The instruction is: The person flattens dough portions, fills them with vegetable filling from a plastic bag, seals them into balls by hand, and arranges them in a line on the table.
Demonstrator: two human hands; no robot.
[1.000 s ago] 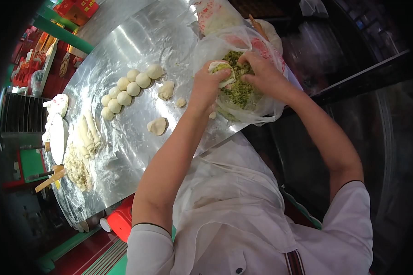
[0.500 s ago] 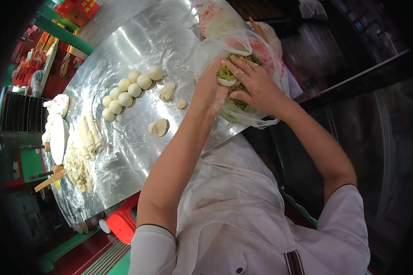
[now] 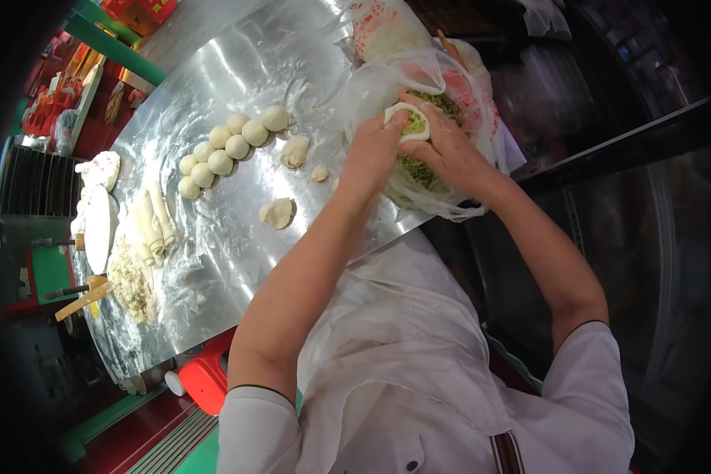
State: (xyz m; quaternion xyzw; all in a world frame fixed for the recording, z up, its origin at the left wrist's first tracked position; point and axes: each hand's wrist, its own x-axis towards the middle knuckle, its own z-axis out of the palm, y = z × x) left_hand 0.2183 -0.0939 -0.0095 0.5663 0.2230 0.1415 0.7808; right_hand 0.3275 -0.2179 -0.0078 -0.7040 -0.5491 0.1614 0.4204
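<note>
Between my two hands is a dough wrapper with green filling in its middle. My left hand grips its near-left side, the thumb resting at the filling. My right hand curls around the other side, fingers behind the white rim. Directly beneath them sits an open clear plastic bag with more chopped green filling inside. The undersides of both hands are hidden.
On the floured metal table stand two rows of round dough balls. Loose dough pieces lie nearer me. Farther left are dough rolls, a crumbly pale heap and a wooden-handled tool. A red stool stands below the edge.
My right hand has gone from lying flat over the filling to curling around the wrapper. My left thumb has come onto the filling, and the wrapper's rim now stands up around it.
</note>
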